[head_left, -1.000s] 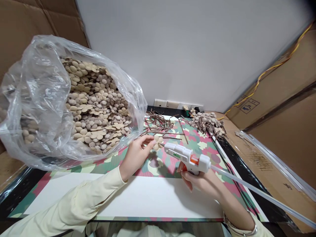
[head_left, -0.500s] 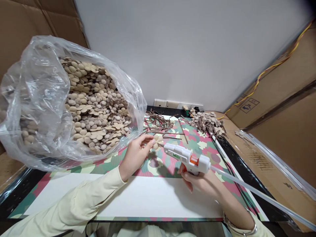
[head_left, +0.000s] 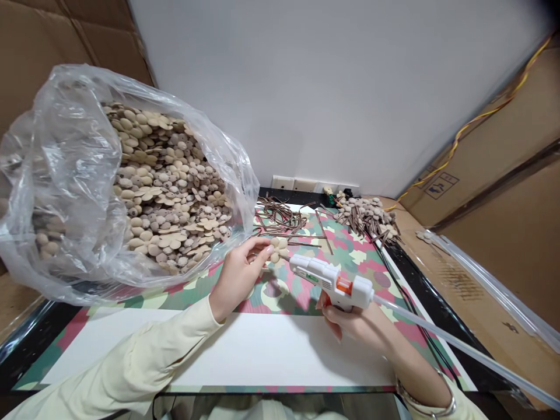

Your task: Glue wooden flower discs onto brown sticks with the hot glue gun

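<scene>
Between the thumb and fingers of my left hand [head_left: 241, 269] is a beige flower-shaped piece [head_left: 279, 249], held up over the patterned mat. My right hand [head_left: 350, 318] is wrapped round the handle of a white hot glue gun [head_left: 329, 280] with orange parts. The gun's nozzle points left, at or very close to the flower; whether it touches I cannot tell. A long clear glue stick [head_left: 464, 345] runs out of the gun's back toward the lower right.
A clear plastic bag [head_left: 245, 175] full of beige flower pieces stands at left. Brown strips [head_left: 284, 217] lie at the back, beside a pile of flowers with stems [head_left: 367, 216]. Black cables [head_left: 409, 300] cross the right side. Spare glue sticks [head_left: 494, 289] lie on cardboard [head_left: 464, 280].
Almost nothing differs. The flower in my left hand has shifted very slightly, while the glue gun stays in place at its edge.
</scene>
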Demonstrator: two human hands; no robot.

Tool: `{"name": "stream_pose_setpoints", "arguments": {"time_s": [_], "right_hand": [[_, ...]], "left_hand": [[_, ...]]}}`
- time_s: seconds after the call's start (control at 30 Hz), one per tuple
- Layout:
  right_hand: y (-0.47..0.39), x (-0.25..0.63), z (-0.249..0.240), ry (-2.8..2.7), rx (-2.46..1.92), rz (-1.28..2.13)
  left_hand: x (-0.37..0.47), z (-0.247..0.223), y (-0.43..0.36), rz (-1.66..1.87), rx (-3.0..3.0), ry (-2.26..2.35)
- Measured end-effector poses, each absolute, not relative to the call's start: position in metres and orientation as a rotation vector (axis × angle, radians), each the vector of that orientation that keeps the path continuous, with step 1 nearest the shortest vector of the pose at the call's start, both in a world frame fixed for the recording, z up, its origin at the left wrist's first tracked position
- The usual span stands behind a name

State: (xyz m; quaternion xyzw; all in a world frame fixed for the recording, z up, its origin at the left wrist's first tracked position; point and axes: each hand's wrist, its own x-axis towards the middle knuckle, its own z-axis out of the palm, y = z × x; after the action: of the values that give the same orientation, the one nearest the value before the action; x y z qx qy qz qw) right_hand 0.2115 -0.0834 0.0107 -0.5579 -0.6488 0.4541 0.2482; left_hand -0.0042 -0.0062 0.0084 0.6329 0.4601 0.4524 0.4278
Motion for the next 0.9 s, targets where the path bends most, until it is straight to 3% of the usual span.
{"name": "stream_pose_setpoints", "arguments": {"time_s": [0.9], "right_hand": [[-0.0817, 0.2119, 0.0091, -1.728, -1.548, 1.244]], "left_hand": [[-0.0028, 0.015, -0.0086, 1.046, 1.549, 1.232]]}}
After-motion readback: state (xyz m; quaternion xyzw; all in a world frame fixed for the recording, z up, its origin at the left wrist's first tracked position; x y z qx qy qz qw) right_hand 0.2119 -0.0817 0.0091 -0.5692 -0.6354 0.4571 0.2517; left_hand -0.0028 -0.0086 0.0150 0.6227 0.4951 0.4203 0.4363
